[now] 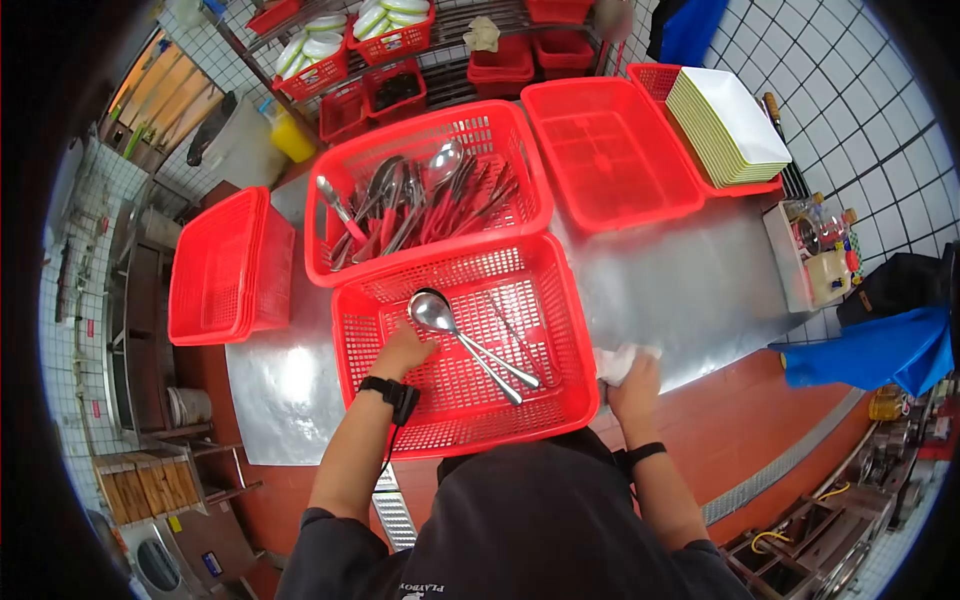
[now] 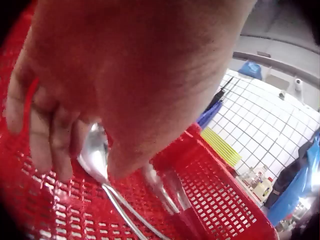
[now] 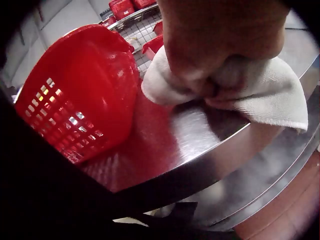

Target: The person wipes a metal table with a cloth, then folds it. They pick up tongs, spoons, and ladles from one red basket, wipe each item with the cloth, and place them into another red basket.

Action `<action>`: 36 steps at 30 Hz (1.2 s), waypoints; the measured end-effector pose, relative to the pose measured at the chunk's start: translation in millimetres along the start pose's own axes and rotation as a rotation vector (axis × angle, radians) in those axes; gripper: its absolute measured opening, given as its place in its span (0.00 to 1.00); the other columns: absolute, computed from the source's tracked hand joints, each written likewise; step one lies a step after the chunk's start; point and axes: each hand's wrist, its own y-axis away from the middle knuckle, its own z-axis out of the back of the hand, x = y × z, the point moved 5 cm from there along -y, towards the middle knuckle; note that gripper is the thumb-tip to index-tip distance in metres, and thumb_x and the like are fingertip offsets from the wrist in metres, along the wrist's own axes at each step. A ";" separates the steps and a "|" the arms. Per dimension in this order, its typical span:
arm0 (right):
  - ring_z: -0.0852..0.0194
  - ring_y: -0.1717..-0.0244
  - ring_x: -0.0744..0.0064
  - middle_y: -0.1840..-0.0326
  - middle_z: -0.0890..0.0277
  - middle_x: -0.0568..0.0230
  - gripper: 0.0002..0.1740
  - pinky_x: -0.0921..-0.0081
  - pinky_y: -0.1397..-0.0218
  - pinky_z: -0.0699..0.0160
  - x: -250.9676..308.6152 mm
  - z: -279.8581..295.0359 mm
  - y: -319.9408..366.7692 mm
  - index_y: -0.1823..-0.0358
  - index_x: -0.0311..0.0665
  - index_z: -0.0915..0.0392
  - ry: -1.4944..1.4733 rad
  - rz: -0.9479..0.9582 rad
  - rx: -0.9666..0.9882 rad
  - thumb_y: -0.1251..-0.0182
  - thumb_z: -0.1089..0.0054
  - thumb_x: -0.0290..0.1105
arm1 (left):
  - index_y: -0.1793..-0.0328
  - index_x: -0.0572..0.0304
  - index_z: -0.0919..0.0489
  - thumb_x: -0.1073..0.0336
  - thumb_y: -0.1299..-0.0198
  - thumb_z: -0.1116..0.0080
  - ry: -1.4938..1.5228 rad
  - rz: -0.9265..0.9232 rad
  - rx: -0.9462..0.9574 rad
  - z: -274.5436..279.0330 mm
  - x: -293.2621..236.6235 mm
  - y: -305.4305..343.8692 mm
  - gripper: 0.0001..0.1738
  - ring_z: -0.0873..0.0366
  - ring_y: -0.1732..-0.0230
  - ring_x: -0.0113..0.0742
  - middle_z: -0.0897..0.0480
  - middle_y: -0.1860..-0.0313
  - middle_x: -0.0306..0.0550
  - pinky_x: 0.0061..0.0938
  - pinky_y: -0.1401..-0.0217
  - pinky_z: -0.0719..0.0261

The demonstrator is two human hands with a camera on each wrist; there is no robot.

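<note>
My left hand (image 1: 405,352) reaches into the near red basket (image 1: 350,390), its fingers hanging loosely beside the bowls of two large metal serving spoons (image 1: 432,312). These spoons lie together with their handles spread slightly toward me. In the left wrist view the fingers (image 2: 62,145) point down at the basket floor, and one spoon bowl (image 2: 95,152) shows between fingers and thumb. Over the edge of the steel table, right of that basket, my right hand (image 1: 635,395) grips a white cloth (image 3: 265,92). The cloth bunches under its curled fingers.
Behind the near basket, another red basket (image 1: 530,205) holds many spoons and utensils with red handles. Stacked red baskets (image 1: 215,270) stand left. A red tray (image 1: 620,150) and stacked rectangular plates (image 1: 735,115) sit back right. Bottles (image 1: 825,220) stand in a box by the tiled wall.
</note>
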 end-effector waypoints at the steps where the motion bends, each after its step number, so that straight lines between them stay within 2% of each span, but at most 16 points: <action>1: 0.34 0.41 0.40 0.40 0.35 0.47 0.40 0.49 0.41 0.31 -0.1 0.6 -0.2 0.36 0.38 0.36 0.005 0.006 -0.002 0.55 0.31 0.24 | 0.32 0.85 0.41 0.50 0.46 0.32 -0.059 -0.049 -0.116 -9.1 2.6 -9.5 0.49 0.20 0.42 0.62 0.21 0.48 0.76 0.40 0.38 0.22; 2: 0.34 0.41 0.40 0.41 0.34 0.46 0.40 0.49 0.41 0.31 0.5 1.5 -0.9 0.36 0.38 0.36 -0.004 0.029 -0.015 0.55 0.31 0.24 | 0.33 0.82 0.38 0.54 0.46 0.32 0.078 -0.160 -0.098 -32.0 20.9 -39.7 0.45 0.19 0.45 0.57 0.19 0.49 0.71 0.38 0.41 0.21; 3: 0.34 0.41 0.40 0.41 0.34 0.46 0.40 0.49 0.41 0.31 2.0 3.3 -1.8 0.36 0.38 0.36 -0.013 0.053 -0.028 0.56 0.31 0.24 | 0.35 0.79 0.36 0.58 0.46 0.32 0.215 -0.272 -0.080 -28.1 6.4 -41.1 0.40 0.17 0.47 0.53 0.18 0.51 0.66 0.36 0.44 0.20; 7: 0.32 0.43 0.39 0.44 0.33 0.46 0.38 0.48 0.43 0.31 4.2 5.3 -3.5 0.38 0.38 0.34 -0.045 0.081 -0.057 0.56 0.31 0.25 | 0.36 0.70 0.33 0.66 0.45 0.35 0.338 -0.066 0.041 -38.2 -21.2 -33.4 0.32 0.18 0.49 0.42 0.18 0.52 0.55 0.33 0.47 0.20; 9: 0.32 0.43 0.39 0.44 0.33 0.46 0.39 0.48 0.44 0.30 5.0 5.1 -3.2 0.38 0.38 0.34 -0.043 0.078 -0.050 0.57 0.30 0.25 | 0.33 0.63 0.33 0.69 0.44 0.38 0.445 -0.309 0.135 -52.9 -34.6 -38.6 0.31 0.19 0.50 0.39 0.18 0.51 0.51 0.32 0.48 0.21; 10: 0.32 0.43 0.39 0.44 0.33 0.46 0.39 0.48 0.45 0.30 6.0 6.1 -3.2 0.39 0.38 0.34 -0.042 0.067 -0.046 0.57 0.29 0.25 | 0.33 0.61 0.33 0.70 0.43 0.39 0.470 -0.347 0.142 -58.3 -39.8 -40.3 0.30 0.19 0.53 0.38 0.18 0.55 0.49 0.32 0.47 0.22; 13: 0.32 0.43 0.40 0.45 0.33 0.47 0.40 0.48 0.45 0.30 9.2 8.2 -3.3 0.39 0.39 0.34 -0.042 0.061 -0.020 0.59 0.28 0.25 | 0.33 0.63 0.33 0.69 0.44 0.39 0.460 -0.342 0.090 -61.3 -48.5 -38.6 0.31 0.19 0.54 0.38 0.18 0.55 0.48 0.32 0.48 0.21; 19: 0.32 0.42 0.41 0.43 0.34 0.48 0.41 0.50 0.44 0.30 15.1 11.8 -3.0 0.38 0.39 0.35 -0.031 0.019 0.037 0.59 0.27 0.25 | 0.32 0.69 0.32 0.58 0.40 0.41 0.317 -0.280 0.080 -43.8 -44.3 -24.8 0.33 0.18 0.51 0.50 0.17 0.54 0.58 0.39 0.45 0.22; 21: 0.33 0.41 0.41 0.43 0.35 0.48 0.42 0.50 0.43 0.30 11.4 6.7 -0.8 0.37 0.39 0.35 -0.029 0.009 0.035 0.59 0.27 0.25 | 0.32 0.70 0.32 0.61 0.38 0.39 0.231 -0.167 -0.066 -31.8 -37.6 -17.4 0.31 0.18 0.51 0.44 0.17 0.54 0.55 0.35 0.45 0.22; 23: 0.33 0.41 0.41 0.42 0.35 0.48 0.42 0.50 0.43 0.30 7.3 3.5 -0.5 0.37 0.38 0.36 -0.025 0.005 0.026 0.59 0.28 0.26 | 0.36 0.69 0.30 0.62 0.38 0.40 0.308 -0.194 -0.091 -36.7 -23.7 -26.6 0.27 0.18 0.53 0.44 0.17 0.56 0.54 0.35 0.48 0.21; 26: 0.28 0.47 0.40 0.47 0.31 0.47 0.36 0.50 0.48 0.25 8.4 5.6 -4.1 0.40 0.41 0.32 0.023 0.074 -0.056 0.54 0.27 0.30 | 0.43 0.72 0.28 0.62 0.37 0.42 0.275 -0.238 -0.234 -3.4 -35.4 -14.2 0.22 0.18 0.54 0.51 0.17 0.57 0.61 0.39 0.51 0.21; 28: 0.29 0.46 0.40 0.47 0.32 0.47 0.37 0.50 0.48 0.25 6.6 3.2 -5.6 0.40 0.42 0.32 0.042 0.057 -0.018 0.55 0.26 0.29 | 0.48 0.71 0.28 0.65 0.35 0.43 0.338 -0.482 -0.619 43.8 -49.7 -1.8 0.17 0.18 0.58 0.48 0.18 0.61 0.59 0.38 0.55 0.22; 30: 0.29 0.45 0.40 0.46 0.32 0.47 0.38 0.50 0.47 0.25 7.9 3.7 -8.2 0.39 0.42 0.32 0.035 0.054 0.001 0.56 0.26 0.29 | 0.47 0.70 0.27 0.65 0.35 0.42 0.330 -0.489 -0.792 85.9 -43.8 -6.4 0.16 0.19 0.60 0.44 0.19 0.64 0.57 0.36 0.57 0.23; 31: 0.30 0.44 0.40 0.45 0.33 0.46 0.39 0.50 0.46 0.25 10.4 5.3 -10.0 0.39 0.42 0.33 0.030 0.048 0.018 0.57 0.26 0.29 | 0.47 0.69 0.27 0.66 0.35 0.42 0.495 -0.288 -0.700 105.3 -47.3 -1.1 0.15 0.19 0.59 0.44 0.19 0.64 0.56 0.36 0.56 0.23; 33: 0.31 0.44 0.40 0.44 0.34 0.46 0.40 0.50 0.45 0.25 16.3 11.6 -13.0 0.38 0.41 0.33 0.049 0.026 0.063 0.57 0.26 0.29 | 0.47 0.66 0.26 0.65 0.36 0.41 0.423 -0.449 -0.849 122.3 -27.8 -25.3 0.16 0.18 0.58 0.47 0.18 0.62 0.54 0.39 0.54 0.22; 36: 0.32 0.42 0.39 0.43 0.35 0.45 0.42 0.49 0.43 0.26 16.8 11.8 -14.6 0.37 0.41 0.35 0.078 -0.006 0.107 0.57 0.26 0.29 | 0.46 0.61 0.24 0.63 0.39 0.40 0.169 -0.318 -0.897 151.8 -22.1 -33.8 0.17 0.18 0.56 0.50 0.17 0.58 0.51 0.41 0.53 0.22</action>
